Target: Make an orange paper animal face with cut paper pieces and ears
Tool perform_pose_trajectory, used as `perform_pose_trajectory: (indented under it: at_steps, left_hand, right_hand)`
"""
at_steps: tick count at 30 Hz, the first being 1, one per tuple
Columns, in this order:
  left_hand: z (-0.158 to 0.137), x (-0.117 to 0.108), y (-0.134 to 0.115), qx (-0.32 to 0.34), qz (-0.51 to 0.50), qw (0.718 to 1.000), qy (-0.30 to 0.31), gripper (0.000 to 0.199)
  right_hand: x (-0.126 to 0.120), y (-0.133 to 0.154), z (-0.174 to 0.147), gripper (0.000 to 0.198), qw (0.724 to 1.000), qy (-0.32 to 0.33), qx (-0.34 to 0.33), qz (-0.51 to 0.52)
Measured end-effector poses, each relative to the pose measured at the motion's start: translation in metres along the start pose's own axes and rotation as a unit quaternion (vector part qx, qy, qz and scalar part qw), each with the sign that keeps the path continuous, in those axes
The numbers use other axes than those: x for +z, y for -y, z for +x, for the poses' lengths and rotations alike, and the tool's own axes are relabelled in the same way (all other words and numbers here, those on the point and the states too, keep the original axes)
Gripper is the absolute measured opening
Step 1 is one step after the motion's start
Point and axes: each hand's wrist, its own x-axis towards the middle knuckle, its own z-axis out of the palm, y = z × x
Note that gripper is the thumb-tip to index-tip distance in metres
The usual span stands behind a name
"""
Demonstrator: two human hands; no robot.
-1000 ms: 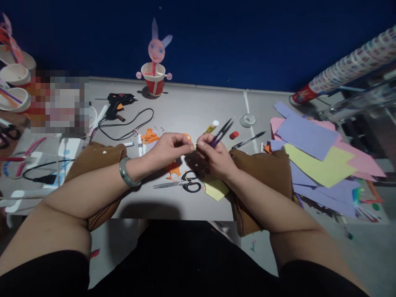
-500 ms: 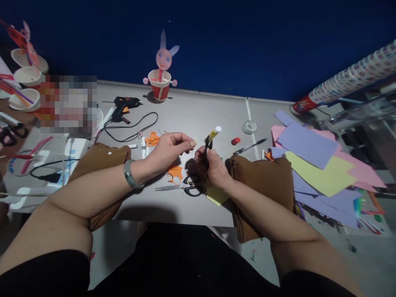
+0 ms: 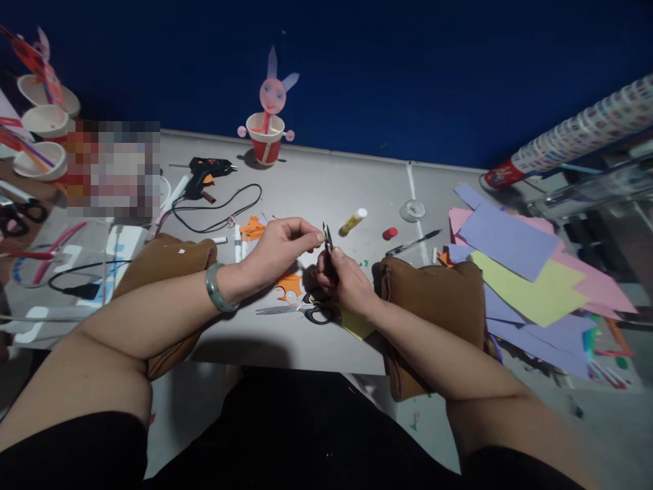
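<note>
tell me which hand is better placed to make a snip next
The right hand, most likely: it holds slim, dark-bladed metal scissors, blades pointing up beside the left hand, which seems to pinch a tiny pale scrap.

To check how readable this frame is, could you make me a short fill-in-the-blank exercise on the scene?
1. The right hand holds raised scissors, while the bangle is on the ____ wrist.
2. The glue gun is mostly ____ with an orange trigger.
3. The small cap lying right of the yellow glue stick is ____.

Missing words: left; black; red.
</note>
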Motion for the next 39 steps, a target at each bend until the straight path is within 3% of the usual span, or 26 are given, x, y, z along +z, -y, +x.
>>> perform_pose_trajectory:
  at_steps: [39]
  left_hand:
    - [0.0011,0.0009,0.0038,-0.010,0.017,1.000,-0.001,0.017]
  right_hand:
    - [0.0034,-0.0012,0.0004,0.059,1.000,-0.015,0.023,0.006]
